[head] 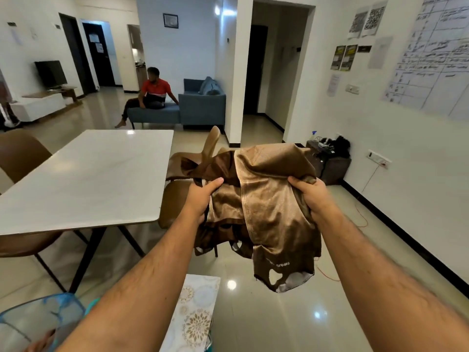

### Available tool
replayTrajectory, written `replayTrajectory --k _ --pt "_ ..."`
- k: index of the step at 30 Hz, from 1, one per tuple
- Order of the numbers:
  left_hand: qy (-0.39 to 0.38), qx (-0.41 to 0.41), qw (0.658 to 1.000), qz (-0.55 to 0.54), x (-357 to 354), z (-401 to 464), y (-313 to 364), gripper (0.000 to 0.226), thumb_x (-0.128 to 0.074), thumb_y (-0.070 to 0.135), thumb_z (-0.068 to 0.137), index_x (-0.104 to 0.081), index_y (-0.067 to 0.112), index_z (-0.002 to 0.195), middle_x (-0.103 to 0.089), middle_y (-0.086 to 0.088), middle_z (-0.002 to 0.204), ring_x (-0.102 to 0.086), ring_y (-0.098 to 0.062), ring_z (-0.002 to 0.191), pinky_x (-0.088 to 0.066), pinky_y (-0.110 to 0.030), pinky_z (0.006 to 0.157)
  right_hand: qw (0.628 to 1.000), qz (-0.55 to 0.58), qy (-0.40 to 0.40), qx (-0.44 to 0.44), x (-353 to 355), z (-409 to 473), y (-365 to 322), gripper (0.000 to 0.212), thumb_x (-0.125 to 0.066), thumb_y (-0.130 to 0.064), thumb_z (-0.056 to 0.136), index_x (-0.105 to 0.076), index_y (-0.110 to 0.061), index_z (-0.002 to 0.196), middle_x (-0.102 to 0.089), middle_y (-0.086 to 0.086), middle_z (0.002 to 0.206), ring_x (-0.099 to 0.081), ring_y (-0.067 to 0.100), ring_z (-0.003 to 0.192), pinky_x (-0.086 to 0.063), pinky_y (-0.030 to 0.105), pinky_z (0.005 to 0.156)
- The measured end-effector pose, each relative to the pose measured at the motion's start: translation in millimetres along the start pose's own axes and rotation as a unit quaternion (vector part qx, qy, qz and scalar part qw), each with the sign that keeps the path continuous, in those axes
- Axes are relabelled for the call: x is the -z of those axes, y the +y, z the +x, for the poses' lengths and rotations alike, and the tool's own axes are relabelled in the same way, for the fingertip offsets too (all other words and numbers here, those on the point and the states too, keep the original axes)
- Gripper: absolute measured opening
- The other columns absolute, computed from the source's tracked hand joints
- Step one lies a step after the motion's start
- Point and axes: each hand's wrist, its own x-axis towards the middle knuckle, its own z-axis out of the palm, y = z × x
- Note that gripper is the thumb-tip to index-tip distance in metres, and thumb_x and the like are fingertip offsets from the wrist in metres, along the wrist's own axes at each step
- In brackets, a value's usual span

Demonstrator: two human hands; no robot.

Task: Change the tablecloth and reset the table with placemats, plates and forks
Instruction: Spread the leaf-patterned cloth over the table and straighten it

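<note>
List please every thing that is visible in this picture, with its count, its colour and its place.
tablecloth: one, brown, bunched, held in the air right of the table
table: one, white top, dark legs, left
chairs: at least three, brown, round the table
patterned cloth: one, white with gold flowers, bottom centre
basket: one, blue, bottom left
sofa: one, blue-grey, at the back
seated person: one, red top, on the sofa
television: one, black, far left
left hand: grips the tablecloth
right hand: grips the tablecloth
</note>
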Motion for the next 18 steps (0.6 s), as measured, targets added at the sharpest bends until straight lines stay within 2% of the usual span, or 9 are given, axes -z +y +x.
replayTrajectory --k 2,5,10,12,16,18 --pt "0.011 0.001 1.0 -0.003 -19.0 10.1 -1.7 0.044 -0.079 0.021 0.076 -0.067 0.012 0.117 -0.071 -0.015 0.11 -0.068 -0.035 0.102 -0.054 -0.053 0.09 1.0 -0.003 -0.009 -0.007 12.3 18.4 -7.7 0.021 -0.073 -0.01 0.084 -0.067 -0.01 0.104 -0.072 0.008 0.095 -0.069 0.024 0.088 -0.054 0.038 0.086" --pt "0.022 -0.006 1.0 0.007 -41.1 27.3 0.0 0.049 -0.08 0.023 0.072 -0.067 0.011 0.117 -0.071 -0.016 0.109 -0.068 -0.035 0.102 -0.054 -0.053 0.09 0.999 -0.008 -0.034 -0.01 25.0 47.9 -19.4 0.015 -0.072 -0.011 0.085 -0.066 -0.013 0.098 -0.072 0.008 0.094 -0.069 0.024 0.089 -0.053 0.04 0.088" --pt "0.076 -0.03 0.996 0.034 -71.6 58.9 -0.7 0.025 -0.075 0.017 0.084 -0.067 0.021 0.107 -0.072 -0.009 0.106 -0.07 -0.027 0.097 -0.058 -0.037 0.079 0.997 -0.011 -0.079 -0.004 35.0 105.4 -30.8 0.016 -0.07 -0.01 0.087 -0.065 -0.009 0.102 -0.07 0.009 0.093 -0.066 0.022 0.084 -0.054 0.034 0.08" --pt "0.112 -0.036 0.992 0.045 -82.9 75.7 -7.7 0.031 -0.078 0.023 0.081 -0.066 0.022 0.11 -0.072 -0.008 0.108 -0.07 -0.025 0.097 -0.058 -0.04 0.084 0.995 -0.016 -0.102 -0.002 41.2 133.4 -31.4 0.017 -0.07 -0.011 0.087 -0.065 -0.008 0.103 -0.069 0.01 0.097 -0.066 0.023 0.087 -0.053 0.031 0.078" --pt "0.196 -0.053 0.978 0.056 -111.3 105.5 -30.2 0.058 -0.085 0.042 0.066 -0.066 0.02 0.116 -0.073 -0.006 0.106 -0.07 -0.026 0.098 -0.056 -0.047 0.089 0.991 -0.005 -0.134 0.003 55.3 191.7 -30.5 0.032 -0.075 -0.011 0.082 -0.065 -0.002 0.112 -0.071 0.014 0.102 -0.067 0.028 0.095 -0.053 0.039 0.09" --pt "0.234 -0.05 0.969 0.059 -129.6 113.1 -38.0 0.044 -0.083 0.039 0.072 -0.068 0.021 0.11 -0.074 -0.004 0.1 -0.07 -0.025 0.095 -0.057 -0.044 0.086 0.987 -0.017 -0.158 0.008 60.9 218.0 -27.6 0.033 -0.076 -0.011 0.081 -0.066 -0.002 0.111 -0.072 0.011 0.096 -0.068 0.025 0.089 -0.054 0.035 0.085"
